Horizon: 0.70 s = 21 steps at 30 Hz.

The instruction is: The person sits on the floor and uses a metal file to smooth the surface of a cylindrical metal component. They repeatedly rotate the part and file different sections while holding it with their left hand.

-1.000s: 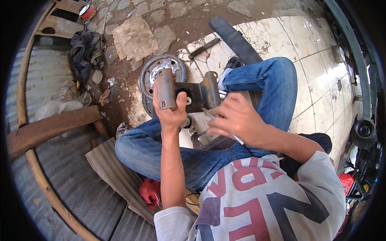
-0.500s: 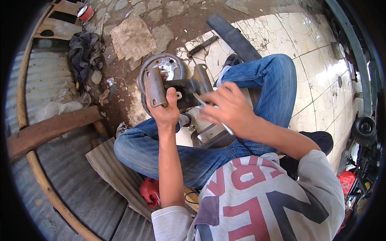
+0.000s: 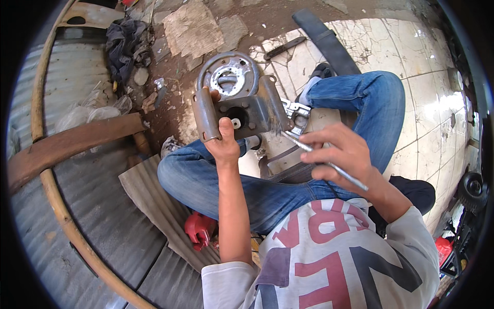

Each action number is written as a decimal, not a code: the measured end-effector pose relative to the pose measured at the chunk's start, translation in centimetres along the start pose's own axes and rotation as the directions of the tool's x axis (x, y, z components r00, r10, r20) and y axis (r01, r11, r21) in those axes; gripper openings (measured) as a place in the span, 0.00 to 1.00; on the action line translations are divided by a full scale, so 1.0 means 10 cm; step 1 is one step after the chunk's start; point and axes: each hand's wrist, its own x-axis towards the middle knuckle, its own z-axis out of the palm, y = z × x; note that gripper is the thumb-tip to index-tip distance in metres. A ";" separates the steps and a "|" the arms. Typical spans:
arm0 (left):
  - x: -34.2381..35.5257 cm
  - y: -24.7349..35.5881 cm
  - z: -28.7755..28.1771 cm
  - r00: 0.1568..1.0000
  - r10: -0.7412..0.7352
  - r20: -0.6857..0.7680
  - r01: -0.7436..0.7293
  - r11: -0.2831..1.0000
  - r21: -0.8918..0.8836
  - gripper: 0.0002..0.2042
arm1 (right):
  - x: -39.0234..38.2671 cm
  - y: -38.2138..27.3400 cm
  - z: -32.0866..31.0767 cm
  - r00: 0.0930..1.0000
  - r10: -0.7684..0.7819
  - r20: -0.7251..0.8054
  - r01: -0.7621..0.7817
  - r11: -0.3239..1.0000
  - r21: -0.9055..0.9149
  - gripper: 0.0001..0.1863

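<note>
My left hand (image 3: 225,147) grips a heavy steel bracket (image 3: 252,114) by its left flange, thumb on the near side. The bracket has two upright slotted flanges, joined by a dark plate with bolt heads and a round hole. In my right hand (image 3: 343,152) is a slim metal rod-like tool (image 3: 347,177), pinched between fingers and thumb. Its far tip points at the lower corner of the right flange; I cannot tell whether they touch. Just behind the bracket is a round metal rim with a holed centre plate (image 3: 205,77); whether the two are joined is unclear.
A silver metal part (image 3: 300,114) lies by my right foot. Beyond are a dark strip (image 3: 329,44) and a narrow dark tool (image 3: 284,48) on cracked tiles (image 3: 411,92). Corrugated sheets (image 3: 103,216), a curved wooden pole (image 3: 67,221) and a red tool (image 3: 199,226) lie to the left.
My right hand has drawn back toward me from the bracket's right flange, showing more of the rod-like tool. The bracket is turned slightly, and the whole view has shifted.
</note>
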 end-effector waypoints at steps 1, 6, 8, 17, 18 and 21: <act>-0.02 -0.01 -0.03 1.000 -0.011 -0.011 0.011 1.000 -0.021 0.38 | -0.03 -0.01 0.05 1.000 -0.006 0.012 0.005 0.999 0.044 0.15; -0.09 0.00 -0.13 0.997 -0.058 -0.057 0.054 0.997 -0.062 0.41 | -0.15 0.00 0.29 0.997 0.023 0.079 -0.036 0.984 0.173 0.15; -0.07 -0.03 -0.20 0.995 -0.055 -0.079 0.049 0.996 -0.070 0.40 | -0.18 0.03 0.38 0.994 0.069 0.081 -0.088 0.964 0.251 0.15; -0.02 -0.09 -0.39 0.975 -0.126 -0.182 0.101 0.985 -0.142 0.39 | -0.06 0.23 0.66 0.956 0.226 0.188 -0.262 0.945 0.194 0.24; -0.03 -0.09 -0.41 0.976 -0.121 -0.181 0.098 0.986 -0.136 0.39 | -0.04 0.21 0.69 0.951 0.224 0.213 -0.263 0.949 0.174 0.26; -0.05 -0.08 -0.41 0.979 -0.126 -0.161 0.103 0.984 -0.145 0.40 | -0.02 0.17 0.80 0.942 0.183 0.283 -0.222 0.969 0.112 0.33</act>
